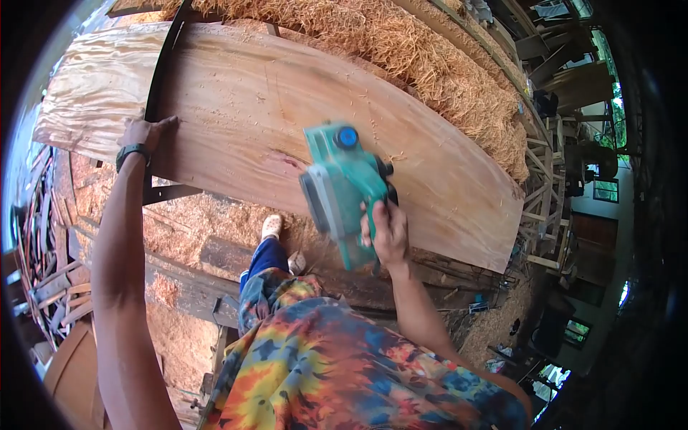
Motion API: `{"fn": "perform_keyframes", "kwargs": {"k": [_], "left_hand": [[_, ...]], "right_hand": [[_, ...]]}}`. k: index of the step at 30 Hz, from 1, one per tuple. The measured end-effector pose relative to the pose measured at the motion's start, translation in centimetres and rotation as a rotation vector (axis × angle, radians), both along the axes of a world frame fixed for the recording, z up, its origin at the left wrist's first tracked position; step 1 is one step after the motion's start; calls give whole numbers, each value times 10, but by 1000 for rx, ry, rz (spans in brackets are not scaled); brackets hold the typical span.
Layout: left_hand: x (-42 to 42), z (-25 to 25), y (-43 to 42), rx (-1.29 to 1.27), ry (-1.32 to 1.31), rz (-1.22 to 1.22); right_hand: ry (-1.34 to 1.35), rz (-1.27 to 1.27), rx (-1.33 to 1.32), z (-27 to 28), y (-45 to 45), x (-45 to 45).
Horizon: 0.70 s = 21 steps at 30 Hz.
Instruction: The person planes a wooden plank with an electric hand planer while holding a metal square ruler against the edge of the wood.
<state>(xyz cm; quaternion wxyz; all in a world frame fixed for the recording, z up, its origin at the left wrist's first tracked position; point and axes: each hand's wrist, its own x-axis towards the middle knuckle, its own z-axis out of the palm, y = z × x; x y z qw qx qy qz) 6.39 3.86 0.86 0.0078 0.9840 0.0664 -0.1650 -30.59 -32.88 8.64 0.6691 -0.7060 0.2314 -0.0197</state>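
Observation:
My right hand (pixel 388 235) is wrapped round the rear handle of a green electric planer (pixel 347 183), which has a blue round knob on top. The planer is smeared by motion and overlaps the near edge of a long wide wooden board (pixel 236 100); whether it touches the wood I cannot tell. My left hand (pixel 145 135), with a dark watch on the wrist, grips a black metal bar (pixel 166 64) that crosses the board near its left end. One digit stretches right over the wood; the other fingers look curled and are partly hidden.
Wood shavings (pixel 430 79) are heaped beyond the board and cover the ground on the near side. Scrap wood strips (pixel 46 236) are piled at the left. A timber frame (pixel 548 193) stands past the right end. My shoe (pixel 271 226) is close to the board's near edge.

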Motion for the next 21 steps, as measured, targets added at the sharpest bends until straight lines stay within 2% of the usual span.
{"fn": "perform_keyframes", "kwargs": {"k": [11,13,15,19,21], "left_hand": [[6,-8,6,-18,20,0],[5,4,2,35,41,-8],[7,3,8,-64,65,-24],[6,-3,9,-151,-43,-44],[11,-6,16,-123,40,-81]], "right_hand": [[-185,22,-30,-22,-32,273],[-154,9,-18,-19,-30,273],[-143,41,-79,-18,-33,246],[-62,10,-3,-4,-25,118],[-56,16,24,-4,-26,42]]}}
